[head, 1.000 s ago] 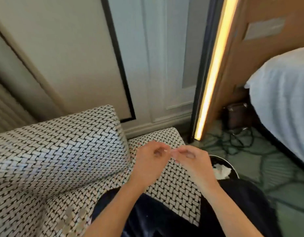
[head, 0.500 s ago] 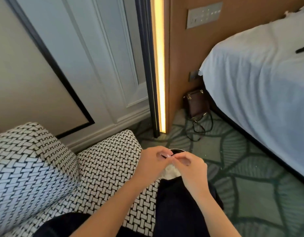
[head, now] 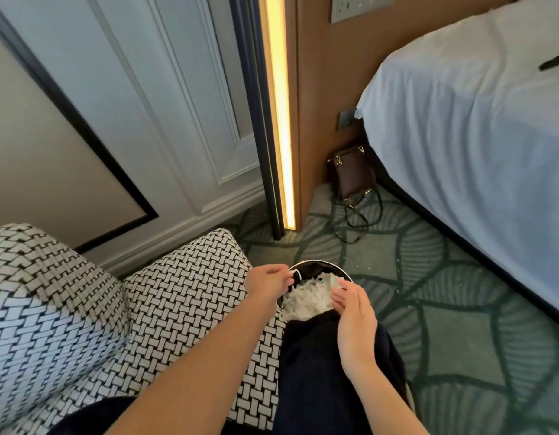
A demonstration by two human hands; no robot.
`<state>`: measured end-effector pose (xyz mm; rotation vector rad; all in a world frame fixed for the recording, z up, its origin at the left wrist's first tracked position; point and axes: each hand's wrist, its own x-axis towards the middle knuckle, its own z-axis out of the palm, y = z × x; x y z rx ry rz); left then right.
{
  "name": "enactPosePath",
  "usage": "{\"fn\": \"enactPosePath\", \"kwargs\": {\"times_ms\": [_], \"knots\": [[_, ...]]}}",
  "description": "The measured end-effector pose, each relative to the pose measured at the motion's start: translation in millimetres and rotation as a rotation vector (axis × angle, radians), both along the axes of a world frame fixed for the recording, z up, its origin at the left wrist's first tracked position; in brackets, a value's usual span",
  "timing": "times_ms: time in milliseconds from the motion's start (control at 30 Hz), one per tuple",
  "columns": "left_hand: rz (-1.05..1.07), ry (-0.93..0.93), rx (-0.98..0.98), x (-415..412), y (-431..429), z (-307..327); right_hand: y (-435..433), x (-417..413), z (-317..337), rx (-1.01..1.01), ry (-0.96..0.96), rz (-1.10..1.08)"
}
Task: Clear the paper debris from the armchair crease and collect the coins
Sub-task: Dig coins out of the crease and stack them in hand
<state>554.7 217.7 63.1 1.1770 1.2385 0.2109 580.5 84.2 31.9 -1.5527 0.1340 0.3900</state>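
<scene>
Bare forearms (head: 193, 372) — dark navy trousers (head: 319, 372)

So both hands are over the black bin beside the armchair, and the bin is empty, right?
Not empty. The head view shows the black bin heaped with white paper shreds. The rest holds: left hand and right hand are over it, beside the armchair.

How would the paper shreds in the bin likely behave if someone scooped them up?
Probably very light and floppy: the shreds lie in a loose, fluffy heap inside the bin. Likely to scatter when lifted, since small white bits dot the carpet beside it.
</scene>
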Motion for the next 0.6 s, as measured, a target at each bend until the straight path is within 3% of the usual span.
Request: {"fn": "enactPosePath", "kwargs": {"times_ms": [200,433,600], "knots": [[0.033,-0.017,-0.172,14.5,-11.3,-10.7,0.4,0.5,-6.4,-0.161,-0.159,0.169],[0.018,0.018,-0.057,17.1,-6.9,-18.9,0.5,2.4,-8.3,-0.215,-0.216,0.204],[-0.053,0.038,-0.088,12.6,-11.6,-17.2,-0.5,-0.3,-10.7,-0.295,-0.229,0.262]]}}
